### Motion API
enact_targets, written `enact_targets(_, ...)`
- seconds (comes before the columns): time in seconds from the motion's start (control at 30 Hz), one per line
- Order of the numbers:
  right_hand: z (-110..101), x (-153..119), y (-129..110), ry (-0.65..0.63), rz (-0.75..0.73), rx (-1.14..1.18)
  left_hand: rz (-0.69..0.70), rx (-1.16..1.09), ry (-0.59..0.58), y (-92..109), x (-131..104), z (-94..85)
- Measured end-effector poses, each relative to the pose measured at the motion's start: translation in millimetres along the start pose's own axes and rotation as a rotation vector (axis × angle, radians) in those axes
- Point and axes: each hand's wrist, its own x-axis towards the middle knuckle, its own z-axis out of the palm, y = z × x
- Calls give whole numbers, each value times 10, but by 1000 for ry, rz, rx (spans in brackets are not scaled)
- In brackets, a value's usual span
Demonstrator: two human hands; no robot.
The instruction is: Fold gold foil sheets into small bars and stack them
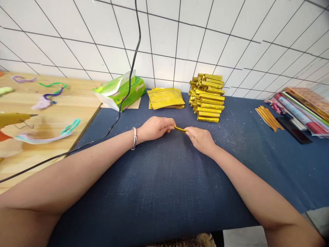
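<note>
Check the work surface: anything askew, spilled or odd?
Pale specks are scattered on the blue cloth beside the right hand, like stray debris. The stacked gold strips have uneven ends, so that pile looks untidy. The black cord crosses loosely in front of the green packet. No clear damage shows.

bright diffuse light, soft shadows, glints on gold stack (pixel 210 100), edges stretched, blurred glue gun (pixel 12 118)

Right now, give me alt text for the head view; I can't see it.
Left hand and right hand hold a narrow gold piece between them over a blue cloth. Behind lie flat gold sheets and stacked gold strips.
</note>
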Motion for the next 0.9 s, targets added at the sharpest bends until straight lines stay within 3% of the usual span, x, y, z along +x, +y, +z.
enact_targets(0.17, -17, 1, 32, 4, -8, 103, -27, -41, 5, -7, -11, 6)
enact_targets(0.53, -63, 0, -14, 9, 54, 92, -32, 53, 19, -44, -12, -1)
enact_targets(0.7, -20, -6, 24, 5, 4, 17, 102, 189, 30, -69, 12, -28)
enact_targets(0.9, 54, -32, 50, 13, -81, -61, 225, 346, 100, 124, 73, 31)
